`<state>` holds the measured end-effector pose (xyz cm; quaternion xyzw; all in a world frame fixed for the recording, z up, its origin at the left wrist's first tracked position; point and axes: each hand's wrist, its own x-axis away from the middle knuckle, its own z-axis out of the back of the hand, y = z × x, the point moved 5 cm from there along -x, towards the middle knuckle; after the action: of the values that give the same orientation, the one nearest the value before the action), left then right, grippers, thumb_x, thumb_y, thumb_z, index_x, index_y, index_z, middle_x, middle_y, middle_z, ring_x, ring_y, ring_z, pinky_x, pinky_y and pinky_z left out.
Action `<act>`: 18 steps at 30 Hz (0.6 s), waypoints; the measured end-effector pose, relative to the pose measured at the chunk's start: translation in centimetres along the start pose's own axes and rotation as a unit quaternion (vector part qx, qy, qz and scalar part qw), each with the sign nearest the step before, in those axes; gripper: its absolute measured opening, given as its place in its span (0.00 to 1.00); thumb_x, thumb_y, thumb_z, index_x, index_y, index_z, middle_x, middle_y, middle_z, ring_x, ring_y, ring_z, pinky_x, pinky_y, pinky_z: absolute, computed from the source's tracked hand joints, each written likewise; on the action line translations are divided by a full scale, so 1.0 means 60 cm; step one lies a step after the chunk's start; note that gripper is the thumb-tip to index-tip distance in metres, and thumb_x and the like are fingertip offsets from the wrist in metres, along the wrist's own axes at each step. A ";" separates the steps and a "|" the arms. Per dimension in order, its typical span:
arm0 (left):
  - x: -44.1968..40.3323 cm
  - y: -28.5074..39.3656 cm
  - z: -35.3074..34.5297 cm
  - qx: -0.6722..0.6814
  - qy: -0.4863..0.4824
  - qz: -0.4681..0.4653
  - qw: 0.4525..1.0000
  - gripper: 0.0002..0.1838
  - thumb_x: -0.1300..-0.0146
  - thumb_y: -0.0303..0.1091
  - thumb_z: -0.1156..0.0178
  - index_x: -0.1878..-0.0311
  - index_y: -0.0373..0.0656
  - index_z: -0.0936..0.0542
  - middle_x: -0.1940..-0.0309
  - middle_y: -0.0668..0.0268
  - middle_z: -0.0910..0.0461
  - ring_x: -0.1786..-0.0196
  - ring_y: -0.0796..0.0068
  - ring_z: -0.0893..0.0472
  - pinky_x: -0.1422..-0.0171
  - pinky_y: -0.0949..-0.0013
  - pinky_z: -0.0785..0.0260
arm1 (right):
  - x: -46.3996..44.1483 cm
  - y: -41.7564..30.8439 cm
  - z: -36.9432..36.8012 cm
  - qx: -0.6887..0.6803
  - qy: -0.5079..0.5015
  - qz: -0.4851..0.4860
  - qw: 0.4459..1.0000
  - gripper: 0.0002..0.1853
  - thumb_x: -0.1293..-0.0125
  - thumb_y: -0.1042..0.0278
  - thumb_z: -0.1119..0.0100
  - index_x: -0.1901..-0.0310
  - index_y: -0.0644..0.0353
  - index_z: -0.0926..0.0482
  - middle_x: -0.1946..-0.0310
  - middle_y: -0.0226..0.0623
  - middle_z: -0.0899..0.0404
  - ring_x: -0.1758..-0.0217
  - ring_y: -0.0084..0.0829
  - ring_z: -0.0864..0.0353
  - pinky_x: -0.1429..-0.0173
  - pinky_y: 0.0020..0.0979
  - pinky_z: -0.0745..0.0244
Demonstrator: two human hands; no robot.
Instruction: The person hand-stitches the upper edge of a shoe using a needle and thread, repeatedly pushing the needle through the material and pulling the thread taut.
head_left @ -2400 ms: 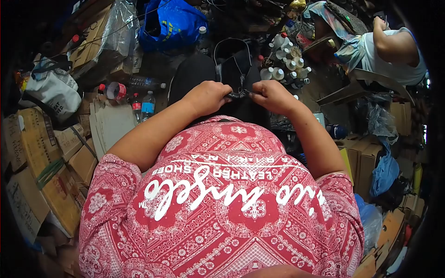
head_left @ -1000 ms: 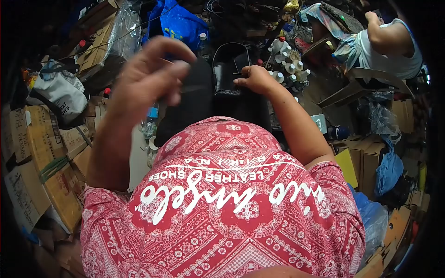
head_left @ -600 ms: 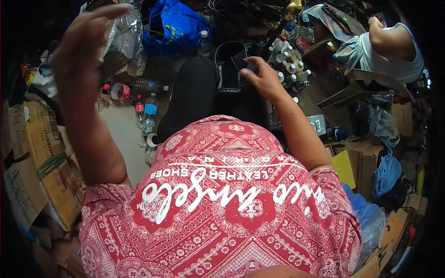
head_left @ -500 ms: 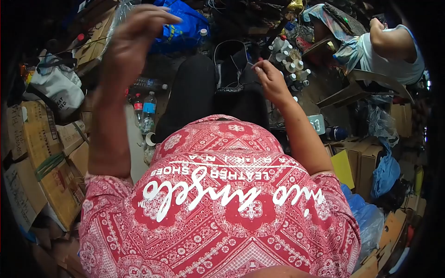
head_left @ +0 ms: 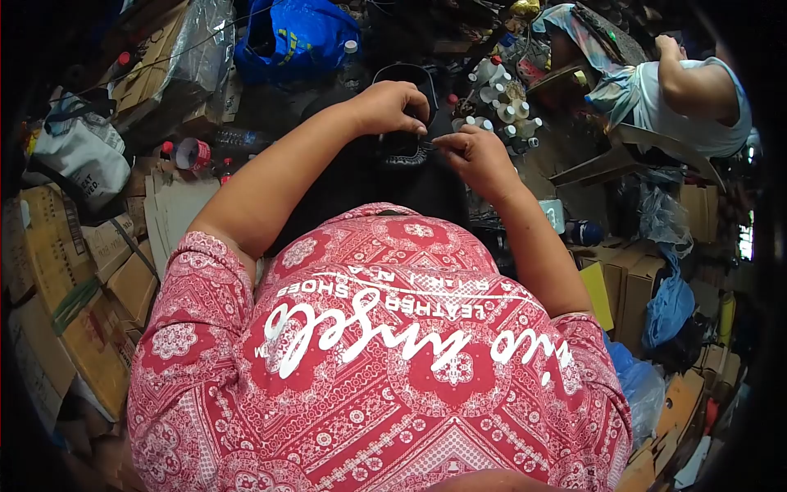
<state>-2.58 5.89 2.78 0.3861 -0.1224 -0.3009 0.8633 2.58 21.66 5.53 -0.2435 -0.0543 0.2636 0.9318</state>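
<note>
A black shoe-like piece [head_left: 402, 156] with pale stitching along its near edge rests on my dark-clothed lap. Over its left side is my left hand [head_left: 393, 108], thumb and fingertips brought together; whatever they pinch is too small to make out. My right hand [head_left: 478, 160] is at the piece's right side, its thumb and index finger closed on a thin, light thing like a needle or thread. The fingertips of both hands are close together but apart.
Several bottles [head_left: 504, 102] stand beyond my right hand. A blue bag [head_left: 295, 41] lies ahead on the left. Flattened cardboard [head_left: 70, 287] is stacked at the left, with a pale tote bag [head_left: 82, 160] above it. Another person [head_left: 697, 98] sits at the upper right.
My left hand has come down from its raised position at the left to the black piece. My right hand has shifted slightly lower, near the piece's edge.
</note>
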 end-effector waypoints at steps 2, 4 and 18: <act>-0.006 -0.008 -0.003 0.011 -0.026 0.014 1.000 0.13 0.51 0.37 0.29 0.62 0.46 0.17 0.59 0.65 0.23 0.53 0.67 0.22 0.48 0.67 0.31 | -0.003 -0.007 0.003 0.006 -0.009 -0.004 1.000 0.09 0.46 0.70 0.39 0.62 0.53 0.15 0.69 0.40 0.20 0.63 0.42 0.19 0.56 0.37 0.25; -0.012 -0.016 -0.010 0.030 -0.055 0.008 0.998 0.13 0.51 0.35 0.29 0.61 0.46 0.16 0.62 0.66 0.24 0.56 0.68 0.23 0.50 0.67 0.31 | -0.006 -0.009 -0.002 0.011 -0.017 -0.009 1.000 0.10 0.47 0.70 0.39 0.62 0.53 0.15 0.68 0.41 0.19 0.63 0.42 0.19 0.56 0.37 0.24; -0.017 -0.032 -0.012 0.058 -0.097 -0.034 0.993 0.18 0.56 0.30 0.28 0.57 0.50 0.15 0.61 0.68 0.27 0.54 0.69 0.26 0.46 0.68 0.33 | -0.040 -0.004 0.003 0.026 -0.073 0.043 0.996 0.09 0.51 0.73 0.37 0.66 0.52 0.15 0.69 0.39 0.18 0.64 0.40 0.18 0.58 0.34 0.23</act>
<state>-3.89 5.93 0.90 0.4086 -0.2098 -0.3584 0.8127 0.62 20.30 5.88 -0.2013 -0.1046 0.3221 0.9191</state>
